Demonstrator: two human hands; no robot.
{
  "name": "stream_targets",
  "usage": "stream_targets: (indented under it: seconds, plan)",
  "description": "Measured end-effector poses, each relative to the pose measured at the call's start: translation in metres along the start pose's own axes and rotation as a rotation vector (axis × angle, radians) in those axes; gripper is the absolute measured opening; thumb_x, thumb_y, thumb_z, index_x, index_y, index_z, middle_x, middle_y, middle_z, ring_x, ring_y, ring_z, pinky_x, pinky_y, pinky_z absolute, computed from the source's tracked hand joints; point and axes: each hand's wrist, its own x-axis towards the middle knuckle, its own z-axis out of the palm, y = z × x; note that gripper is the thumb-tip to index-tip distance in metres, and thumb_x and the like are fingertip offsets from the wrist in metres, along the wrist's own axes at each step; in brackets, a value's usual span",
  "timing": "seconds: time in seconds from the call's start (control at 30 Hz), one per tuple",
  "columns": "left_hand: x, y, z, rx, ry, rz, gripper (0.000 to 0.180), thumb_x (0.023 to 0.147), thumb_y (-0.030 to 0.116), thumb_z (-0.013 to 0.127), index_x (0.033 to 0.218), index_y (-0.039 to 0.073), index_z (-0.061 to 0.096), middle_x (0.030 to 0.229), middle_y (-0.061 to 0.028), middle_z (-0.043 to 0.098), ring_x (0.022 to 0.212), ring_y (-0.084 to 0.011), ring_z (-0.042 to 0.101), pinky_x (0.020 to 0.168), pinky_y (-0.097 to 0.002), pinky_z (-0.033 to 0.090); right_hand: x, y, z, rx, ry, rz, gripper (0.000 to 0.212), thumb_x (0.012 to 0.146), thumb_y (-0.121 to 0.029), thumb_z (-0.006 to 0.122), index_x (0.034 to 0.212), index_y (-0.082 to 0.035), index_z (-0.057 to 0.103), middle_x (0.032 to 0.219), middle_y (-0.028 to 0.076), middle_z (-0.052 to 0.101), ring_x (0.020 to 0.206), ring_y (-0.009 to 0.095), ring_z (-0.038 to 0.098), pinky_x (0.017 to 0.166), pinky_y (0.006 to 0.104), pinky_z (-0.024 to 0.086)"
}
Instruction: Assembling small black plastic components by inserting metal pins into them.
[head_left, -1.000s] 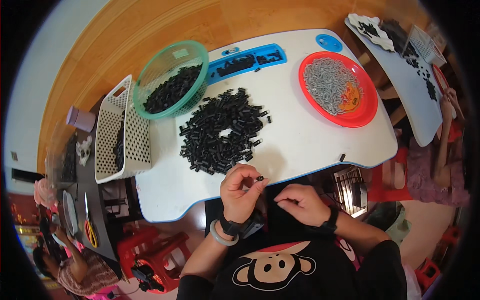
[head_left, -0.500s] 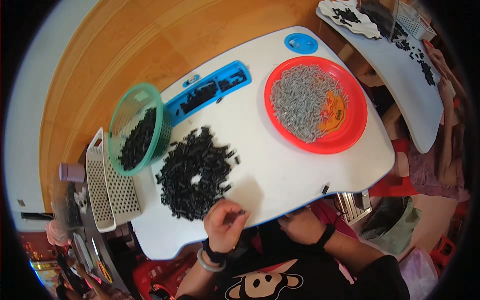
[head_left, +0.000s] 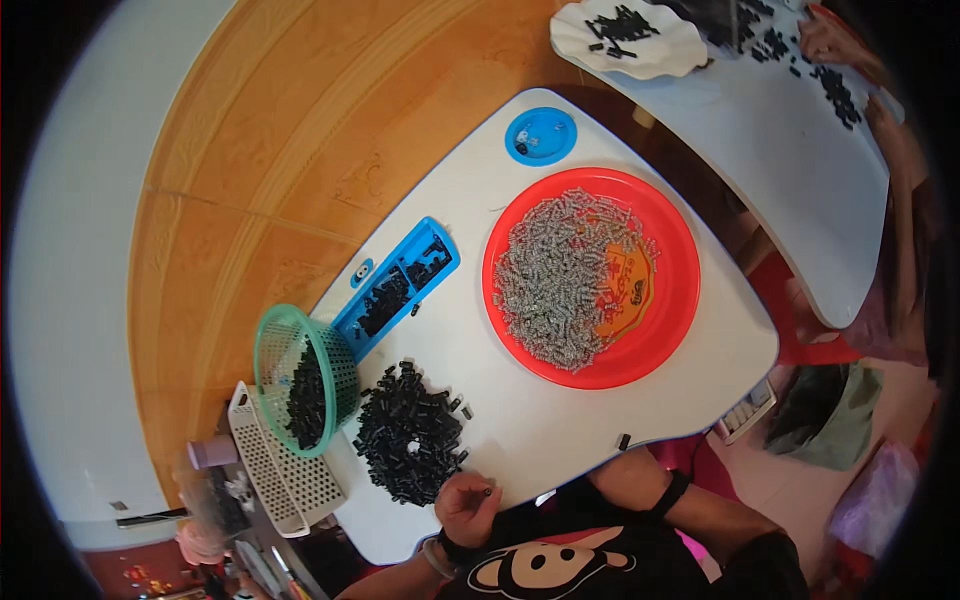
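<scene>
The left hand [head_left: 466,505] pinches 1 small black part [head_left: 487,491] in its fingers just beside the large black pile [head_left: 410,447], much unsorted, on the counter [head_left: 560,425]; the right hand is hidden below the edge

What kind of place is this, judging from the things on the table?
Probably a small workshop for sorting or assembling parts by hand: a white table holds a heap of small black parts, a red plate of grey springs, and a second table nearby has similar parts.

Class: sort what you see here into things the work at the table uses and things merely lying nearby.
In use: left hand, small black part, pile of black parts, red plate of grey springs.

Lying about: green basket, blue tray, blue lid, white basket.
</scene>
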Motion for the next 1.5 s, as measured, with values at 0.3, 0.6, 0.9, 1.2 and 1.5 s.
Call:
stream_targets:
  seconds: [0.3,0.6,0.9,1.2,1.5]
  plan:
    - [0.005,0.011,0.003,-0.102,0.03,-0.097,0.019,0.077,-0.009,0.068,0.089,0.002,0.057,0.088,-0.0052,0.058,0.079,-0.0107,0.056,0.07,-0.0229,0.045,0.016,-0.005,-0.036,-0.179,0.14,-0.061,0.029,0.077,-0.013,0.053,0.101,-0.002,0.064,0.093,0.017,0.065,0.081,0.033,0.064,0.072,0.0445,0.052]
    - [-0.001,0.008,0.0,-0.284,0.014,0.022,0.02,0.081,-0.011,0.065,0.093,0.002,0.057,0.088,-0.0009,0.057,0.08,-0.0076,0.056,0.071,-0.0205,0.045,0.003,-0.015,0.001,-0.021,-0.055,-0.132,0.027,0.075,-0.018,0.059,0.097,-0.002,0.062,0.089,0.019,0.065,0.079,0.036,0.064,0.07,0.0477,0.051]
    - [-0.011,0.007,-0.001,-0.383,0.037,0.032,0.016,0.082,-0.005,0.066,0.092,0.003,0.056,0.082,0.0034,0.056,0.073,-0.0032,0.052,0.066,-0.0172,0.042,-0.001,-0.049,0.013,0.28,-0.104,-0.196,0.021,0.08,-0.02,0.066,0.095,-0.006,0.064,0.087,0.016,0.064,0.081,0.035,0.063,0.07,0.0433,0.051]
    - [-0.004,0.032,0.001,-0.711,0.219,0.055,0.013,0.083,-0.002,0.063,0.091,0.004,0.054,0.074,-0.0023,0.056,0.062,-0.0117,0.056,0.057,-0.0253,0.046,0.007,-0.116,0.006,0.631,-0.07,-0.27,0.048,0.076,-0.014,0.075,0.116,0.001,0.054,0.097,0.015,0.062,0.081,0.025,0.064,0.072,0.0331,0.051]
    - [0.019,0.066,-0.017,-1.159,0.233,0.095,0.008,0.087,0.003,0.06,0.085,0.008,0.053,0.069,-0.0026,0.053,0.06,-0.0149,0.051,0.058,-0.0335,0.045,0.038,-0.157,-0.02,0.584,-0.001,-0.491,0.063,0.073,-0.021,0.079,0.121,0.001,0.045,0.095,0.013,0.061,0.081,0.021,0.062,0.073,0.032,0.049]
